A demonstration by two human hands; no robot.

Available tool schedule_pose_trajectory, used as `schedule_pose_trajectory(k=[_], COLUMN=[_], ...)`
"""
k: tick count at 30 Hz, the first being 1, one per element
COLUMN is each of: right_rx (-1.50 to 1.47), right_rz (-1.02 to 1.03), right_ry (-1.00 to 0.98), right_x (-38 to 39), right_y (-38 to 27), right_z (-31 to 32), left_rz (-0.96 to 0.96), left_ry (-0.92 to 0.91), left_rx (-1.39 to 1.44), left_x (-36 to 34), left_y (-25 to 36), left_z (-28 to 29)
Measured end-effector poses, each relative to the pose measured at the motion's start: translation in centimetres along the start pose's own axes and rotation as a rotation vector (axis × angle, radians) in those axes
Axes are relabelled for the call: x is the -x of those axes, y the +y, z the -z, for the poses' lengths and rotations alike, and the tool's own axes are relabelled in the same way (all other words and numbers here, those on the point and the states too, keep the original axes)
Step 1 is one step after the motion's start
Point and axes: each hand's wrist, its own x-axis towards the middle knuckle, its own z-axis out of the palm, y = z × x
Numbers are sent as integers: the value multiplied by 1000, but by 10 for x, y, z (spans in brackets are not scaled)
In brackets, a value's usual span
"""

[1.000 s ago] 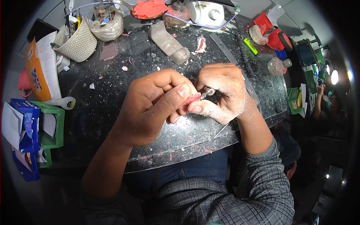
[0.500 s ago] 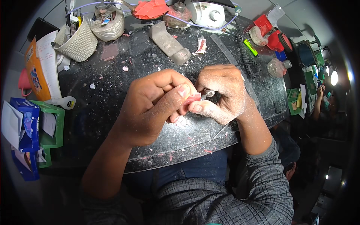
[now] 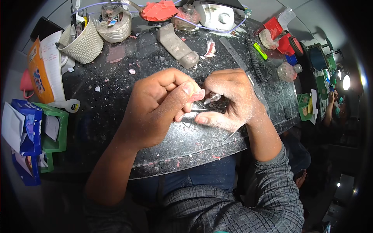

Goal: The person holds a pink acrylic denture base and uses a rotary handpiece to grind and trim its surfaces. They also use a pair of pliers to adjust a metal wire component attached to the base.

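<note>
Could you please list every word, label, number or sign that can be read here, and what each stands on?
No text is clear enough to quote.
Paper page: reddish handwriting, too small to read.
White object on the left: a dark and yellow marking, too small to read.
Pink piece in the left hand: no writing shows.

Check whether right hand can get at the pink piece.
Likely yes: the pink piece juts from the left hand toward the right hand close by, though the silvery tool the latter holds may hinder grasping.
</note>
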Motion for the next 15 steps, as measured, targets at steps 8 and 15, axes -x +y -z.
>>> schedule_pose_trajectory(k=[8, 15], right_rx=[42, 10], right_rz=[-29, -82], right_ry=[-17, 128], right_x=[-2, 2], right_y=[0, 4], right_z=[0, -2], left_rz=[13, 36], left_ry=[5, 11], left_rx=[56, 43], left_x=[0, -1], left_y=[-5, -5], left_z=[2, 5])
